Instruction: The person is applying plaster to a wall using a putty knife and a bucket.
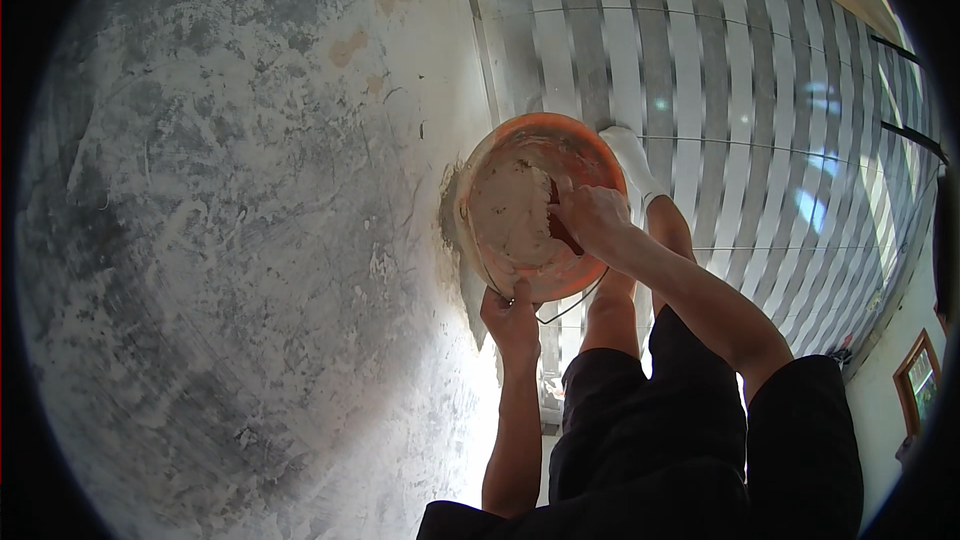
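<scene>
An orange bucket [545, 125] with a wire handle [565, 313] is tilted toward me beside the wall. Pale, wet plaster [505, 200] fills much of it and smears its inner side. My left hand [511, 320] grips the near rim, thumb over the edge. Inside the bucket, my right hand [592, 220] is closed round a dark red scraper [563, 230]. Plaster clings along the left edge of the scraper; my fingers hide part of it.
A patchy grey and white plastered wall [250, 240] fills the left side. Grey and white striped tiles [720, 100] cover the floor, where my white-socked foot [632, 162] stands just beyond the bucket. A wood-framed window or mirror [917, 380] shows at the far right.
</scene>
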{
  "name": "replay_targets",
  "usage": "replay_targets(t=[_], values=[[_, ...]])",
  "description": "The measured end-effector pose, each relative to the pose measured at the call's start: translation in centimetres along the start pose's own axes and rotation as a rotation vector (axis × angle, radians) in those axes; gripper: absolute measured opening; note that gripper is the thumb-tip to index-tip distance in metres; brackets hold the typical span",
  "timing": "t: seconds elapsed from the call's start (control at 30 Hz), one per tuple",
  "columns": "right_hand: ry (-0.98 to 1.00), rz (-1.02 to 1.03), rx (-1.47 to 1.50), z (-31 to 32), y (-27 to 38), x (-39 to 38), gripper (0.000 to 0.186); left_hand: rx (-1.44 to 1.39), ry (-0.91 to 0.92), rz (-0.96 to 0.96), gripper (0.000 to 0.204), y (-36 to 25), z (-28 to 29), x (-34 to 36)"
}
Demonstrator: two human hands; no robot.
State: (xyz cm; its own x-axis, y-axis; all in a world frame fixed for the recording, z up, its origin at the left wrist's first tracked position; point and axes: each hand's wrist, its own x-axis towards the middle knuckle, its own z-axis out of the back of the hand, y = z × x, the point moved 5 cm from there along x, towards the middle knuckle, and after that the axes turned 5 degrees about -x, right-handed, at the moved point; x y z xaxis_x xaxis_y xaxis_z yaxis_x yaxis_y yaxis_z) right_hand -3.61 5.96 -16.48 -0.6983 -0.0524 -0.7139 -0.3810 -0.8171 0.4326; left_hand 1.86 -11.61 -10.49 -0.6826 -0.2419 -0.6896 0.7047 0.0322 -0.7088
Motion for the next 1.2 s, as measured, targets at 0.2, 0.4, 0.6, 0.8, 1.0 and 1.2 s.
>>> replay_targets(t=[0.2, 0.4, 0.6, 0.8, 1.0, 1.2], values=[[0.004, 0.032, -0.059, -2.6, -0.7, 0.4, 0.046, 0.071, 0.043, -0.037, 0.024, -0.1, -0.5, -0.6], [0.029, 0.042, -0.088, -2.1, -0.8, 0.9, 0.037, 0.086, 0.042, -0.022, 0.024, -0.1, -0.6, -0.5], [0.029, 0.073, -0.063, -2.2, -0.7, 0.9, 0.036, 0.071, 0.05, -0.024, 0.024, -0.7, -0.7, -0.5], [0.02, 0.04, 0.015, 0.4, -0.8, -0.4, 0.036, 0.073, 0.065, -0.013, 0.023, -1.3, -0.5, 0.3], [-0.248, 0.041, 0.209, 4.4, -2.7, -1.6, 0.041, 0.074, 0.063, -0.018, 0.025, -2.1, -1.0, 1.2], [-0.242, -0.086, 0.918, 7.0, -4.4, -0.6, 0.044, 0.082, 0.031, 0.041, 0.032, -3.1, -1.4, 3.1]])
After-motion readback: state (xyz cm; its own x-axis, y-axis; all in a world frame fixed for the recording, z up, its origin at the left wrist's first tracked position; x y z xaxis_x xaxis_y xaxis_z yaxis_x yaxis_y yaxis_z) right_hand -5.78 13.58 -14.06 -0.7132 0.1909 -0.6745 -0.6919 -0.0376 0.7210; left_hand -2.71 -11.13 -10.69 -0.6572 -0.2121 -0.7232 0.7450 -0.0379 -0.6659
